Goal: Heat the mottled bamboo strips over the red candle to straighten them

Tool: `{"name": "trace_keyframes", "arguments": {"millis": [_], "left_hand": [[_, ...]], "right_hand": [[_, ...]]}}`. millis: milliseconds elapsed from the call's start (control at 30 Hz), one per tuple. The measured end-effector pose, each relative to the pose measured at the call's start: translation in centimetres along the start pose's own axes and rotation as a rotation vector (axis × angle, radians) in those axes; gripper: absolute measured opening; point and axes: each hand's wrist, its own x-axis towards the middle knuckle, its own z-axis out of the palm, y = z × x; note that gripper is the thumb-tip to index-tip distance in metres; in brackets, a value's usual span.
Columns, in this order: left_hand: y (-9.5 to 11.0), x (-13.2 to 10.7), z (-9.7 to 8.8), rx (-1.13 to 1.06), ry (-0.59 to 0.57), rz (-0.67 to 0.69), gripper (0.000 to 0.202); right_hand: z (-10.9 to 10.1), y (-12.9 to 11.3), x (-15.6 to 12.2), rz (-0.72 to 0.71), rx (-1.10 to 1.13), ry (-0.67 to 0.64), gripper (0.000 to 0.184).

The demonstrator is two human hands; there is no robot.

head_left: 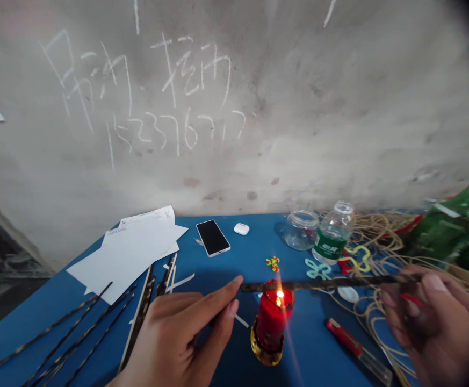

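A thin dark strip [323, 283] is held level just above the flame of a lit red candle [273, 318] in a gold holder. My left hand [181, 338] pinches the strip's left end between its fingertips. My right hand [435, 322], blurred at the lower right, is closed around the strip's right end. Both hands hover over the blue table [254, 252].
Several dark twisted strips [81, 336] lie at the left beside white papers [131, 250]. A phone [213, 237], an earbud case [241, 229], a glass jar [301, 230], a water bottle [334, 234], a red utility knife [357, 352], tan cord [383, 231] and a green bag [460, 226] surround the candle. A concrete wall stands behind.
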Motion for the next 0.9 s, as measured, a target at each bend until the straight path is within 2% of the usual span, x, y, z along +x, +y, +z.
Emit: {"name": "trace_keyframes", "arguments": {"millis": [133, 500, 767, 900], "left_hand": [[-0.1, 0.0, 0.1, -0.007, 0.007, 0.05, 0.041], [-0.1, -0.4, 0.4, 0.021, -0.004, 0.078, 0.045], [0.2, -0.1, 0.3, 0.017, -0.021, 0.089, 0.046], [-0.2, 0.1, 0.4, -0.037, -0.015, 0.175, 0.051]], "right_hand": [[0.1, -0.1, 0.1, -0.01, 0.0, 0.013, 0.022], [0.8, -0.8, 0.3, -0.039, -0.04, 0.0, 0.019], [0.3, -0.6, 0.2, 0.007, -0.046, 0.045, 0.022], [0.6, -1.1, 0.0, -0.029, -0.049, -0.009, 0.017]]}}
